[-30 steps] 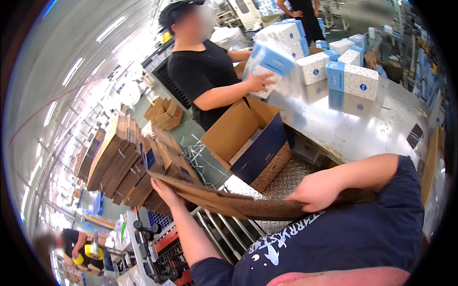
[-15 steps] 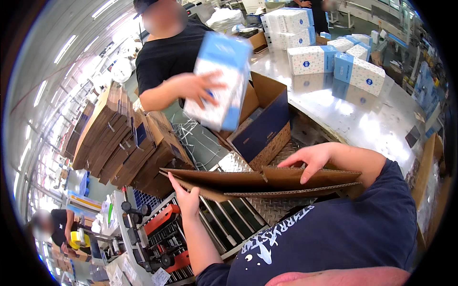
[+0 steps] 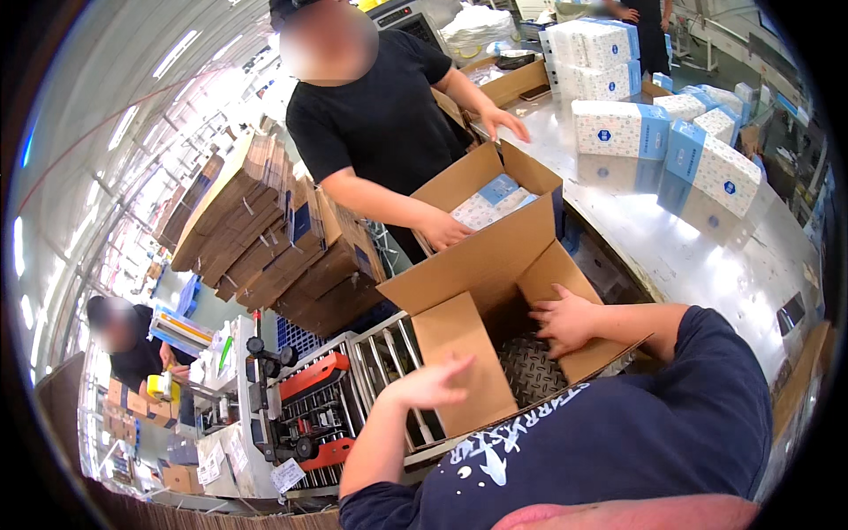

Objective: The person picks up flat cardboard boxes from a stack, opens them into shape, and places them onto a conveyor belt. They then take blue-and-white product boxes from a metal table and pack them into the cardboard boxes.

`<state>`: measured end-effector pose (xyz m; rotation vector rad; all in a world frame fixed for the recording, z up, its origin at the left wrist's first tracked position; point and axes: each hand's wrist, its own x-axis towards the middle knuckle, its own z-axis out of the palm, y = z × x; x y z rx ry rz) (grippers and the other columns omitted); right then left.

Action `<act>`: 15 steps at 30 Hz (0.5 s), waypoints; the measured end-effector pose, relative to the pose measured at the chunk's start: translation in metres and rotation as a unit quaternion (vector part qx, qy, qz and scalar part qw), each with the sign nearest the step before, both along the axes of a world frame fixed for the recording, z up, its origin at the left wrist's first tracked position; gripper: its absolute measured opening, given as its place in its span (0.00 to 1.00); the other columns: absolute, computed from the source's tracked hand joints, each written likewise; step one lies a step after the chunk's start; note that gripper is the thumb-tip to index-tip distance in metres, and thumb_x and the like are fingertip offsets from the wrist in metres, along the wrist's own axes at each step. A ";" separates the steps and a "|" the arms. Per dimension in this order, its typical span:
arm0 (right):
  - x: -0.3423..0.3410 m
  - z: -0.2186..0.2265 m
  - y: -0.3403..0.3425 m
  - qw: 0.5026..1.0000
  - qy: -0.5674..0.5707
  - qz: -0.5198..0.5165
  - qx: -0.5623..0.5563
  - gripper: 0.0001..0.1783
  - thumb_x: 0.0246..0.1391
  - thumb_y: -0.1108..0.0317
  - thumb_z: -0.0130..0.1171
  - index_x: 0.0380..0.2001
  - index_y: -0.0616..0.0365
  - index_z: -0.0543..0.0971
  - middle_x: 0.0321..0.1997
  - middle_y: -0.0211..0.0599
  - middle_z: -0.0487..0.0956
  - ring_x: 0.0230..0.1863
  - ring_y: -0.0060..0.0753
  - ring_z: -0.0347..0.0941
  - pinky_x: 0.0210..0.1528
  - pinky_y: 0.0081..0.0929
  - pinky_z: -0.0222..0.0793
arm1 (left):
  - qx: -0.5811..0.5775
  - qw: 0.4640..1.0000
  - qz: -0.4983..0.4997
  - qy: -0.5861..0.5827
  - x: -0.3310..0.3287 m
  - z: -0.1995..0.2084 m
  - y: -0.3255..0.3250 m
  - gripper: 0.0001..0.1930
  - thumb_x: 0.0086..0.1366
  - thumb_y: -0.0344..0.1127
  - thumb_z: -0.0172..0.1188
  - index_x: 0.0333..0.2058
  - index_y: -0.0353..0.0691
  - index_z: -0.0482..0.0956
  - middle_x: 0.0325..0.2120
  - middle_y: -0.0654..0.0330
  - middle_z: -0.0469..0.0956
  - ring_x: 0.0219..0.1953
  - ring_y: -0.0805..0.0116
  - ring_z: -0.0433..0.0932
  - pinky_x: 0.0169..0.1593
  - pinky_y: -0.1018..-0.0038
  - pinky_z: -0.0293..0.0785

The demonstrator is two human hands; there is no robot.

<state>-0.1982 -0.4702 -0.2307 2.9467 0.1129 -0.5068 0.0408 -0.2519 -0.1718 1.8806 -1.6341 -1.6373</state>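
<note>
In front of me stands a brown cardboard box (image 3: 455, 274), unfolded into a square frame; the diamond-plate metal surface (image 3: 532, 367) shows through it. My right hand (image 3: 565, 322) is open, with its fingers spread against the inside of the right-hand cardboard panel. Beside the left panel is my left hand (image 3: 431, 382), slightly blurred, its fingers apart and holding nothing; whether it touches the cardboard I cannot tell. Just beyond is a second open carton (image 3: 534, 172) with white and blue packs (image 3: 495, 201) inside. A co-worker's hand (image 3: 444, 230) rests at that carton's near left edge.
On the right, a shiny metal table (image 3: 636, 208) bears several white and blue packs (image 3: 618, 130). Flattened cartons (image 3: 252, 208) are stacked at the left. A roller conveyor (image 3: 389, 353) and a red and black machine (image 3: 314, 380) lie left of my box. The co-worker (image 3: 371, 124) stands opposite.
The flat folded cardboard between my hands has been opened into a box shape. The co-worker's pack is no longer in the raised hand; packs now show inside the far carton.
</note>
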 end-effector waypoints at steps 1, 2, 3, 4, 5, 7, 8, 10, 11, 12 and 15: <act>0.002 0.002 -0.011 0.997 0.042 -0.014 0.060 0.33 0.55 0.38 0.45 0.59 0.43 0.68 0.64 0.38 0.63 0.68 0.39 0.53 0.63 0.64 0.40 | -0.014 0.997 -0.072 0.014 -0.006 0.003 0.001 0.44 0.55 0.53 0.63 0.63 0.37 0.52 0.64 0.45 0.52 0.67 0.59 0.47 0.67 0.66 0.42; 0.007 0.001 -0.031 0.990 0.077 -0.027 0.118 0.32 0.55 0.40 0.47 0.58 0.44 0.69 0.64 0.39 0.64 0.68 0.39 0.53 0.64 0.60 0.42 | -0.027 0.989 -0.144 0.020 -0.020 0.017 -0.001 0.45 0.54 0.52 0.64 0.63 0.36 0.52 0.64 0.46 0.52 0.67 0.59 0.48 0.67 0.66 0.43; 0.006 -0.015 -0.072 0.895 0.039 -0.094 0.434 0.31 0.56 0.46 0.51 0.60 0.47 0.66 0.63 0.38 0.66 0.66 0.34 0.55 0.64 0.47 0.52 | -0.040 0.973 -0.223 0.039 -0.037 0.024 -0.005 0.46 0.54 0.52 0.64 0.63 0.34 0.51 0.64 0.47 0.52 0.67 0.58 0.48 0.67 0.66 0.43; 0.009 0.021 -0.081 0.733 0.060 -0.166 0.656 0.32 0.58 0.52 0.54 0.62 0.51 0.63 0.60 0.36 0.68 0.62 0.31 0.61 0.60 0.34 0.61 | -0.046 0.955 -0.287 0.067 -0.048 0.023 0.002 0.47 0.54 0.52 0.65 0.63 0.33 0.50 0.64 0.48 0.52 0.67 0.58 0.49 0.67 0.66 0.44; 0.019 0.060 -0.085 0.709 0.072 -0.233 0.661 0.32 0.58 0.53 0.54 0.62 0.52 0.62 0.57 0.34 0.71 0.56 0.31 0.67 0.57 0.32 0.64 | -0.043 0.977 -0.200 0.062 -0.030 0.021 0.001 0.50 0.51 0.56 0.66 0.63 0.34 0.51 0.64 0.47 0.51 0.66 0.57 0.50 0.67 0.66 0.46; 0.033 0.087 -0.107 0.852 -0.150 -0.140 0.482 0.28 0.55 0.59 0.57 0.58 0.56 0.67 0.52 0.36 0.75 0.52 0.33 0.70 0.55 0.29 0.65 | -0.169 0.963 -0.090 -0.191 -0.004 0.017 -0.031 0.51 0.45 0.63 0.65 0.63 0.44 0.54 0.65 0.48 0.50 0.67 0.54 0.48 0.67 0.57 0.44; 0.042 0.092 -0.119 0.850 -0.312 -0.067 0.418 0.26 0.52 0.62 0.59 0.54 0.58 0.70 0.50 0.40 0.76 0.53 0.38 0.70 0.56 0.30 0.63 | -0.130 0.917 -0.052 -0.374 -0.015 0.021 -0.049 0.52 0.43 0.66 0.65 0.63 0.48 0.56 0.65 0.49 0.50 0.67 0.52 0.47 0.66 0.50 0.43; 0.062 0.100 -0.133 0.814 -0.577 -0.034 0.050 0.23 0.50 0.57 0.57 0.46 0.60 0.74 0.41 0.44 0.77 0.48 0.45 0.72 0.53 0.33 0.63 | -0.153 0.901 0.034 -0.405 -0.017 -0.008 -0.057 0.52 0.41 0.63 0.67 0.62 0.46 0.57 0.64 0.50 0.52 0.67 0.51 0.47 0.64 0.48 0.46; 0.065 0.104 -0.120 0.897 -0.419 -0.129 0.053 0.23 0.50 0.53 0.56 0.44 0.59 0.74 0.41 0.43 0.76 0.47 0.45 0.72 0.52 0.35 0.63 | -0.191 0.896 0.091 -0.390 -0.008 -0.039 -0.043 0.52 0.40 0.62 0.68 0.62 0.45 0.57 0.64 0.49 0.52 0.67 0.50 0.48 0.64 0.49 0.47; 0.067 0.111 -0.097 0.941 -0.248 -0.225 0.054 0.24 0.50 0.50 0.55 0.43 0.58 0.74 0.41 0.42 0.76 0.46 0.45 0.72 0.50 0.37 0.63 | -0.232 0.886 0.140 -0.378 -0.002 -0.058 -0.028 0.52 0.40 0.61 0.69 0.61 0.44 0.58 0.64 0.48 0.52 0.67 0.49 0.48 0.64 0.50 0.48; 0.043 0.100 -0.017 0.960 -0.169 -0.112 0.192 0.29 0.48 0.43 0.55 0.45 0.55 0.72 0.45 0.41 0.75 0.49 0.46 0.70 0.52 0.45 0.61 | -0.350 0.798 0.369 -0.322 0.032 -0.095 0.064 0.44 0.42 0.42 0.73 0.56 0.32 0.62 0.55 0.43 0.63 0.59 0.50 0.62 0.60 0.62 0.61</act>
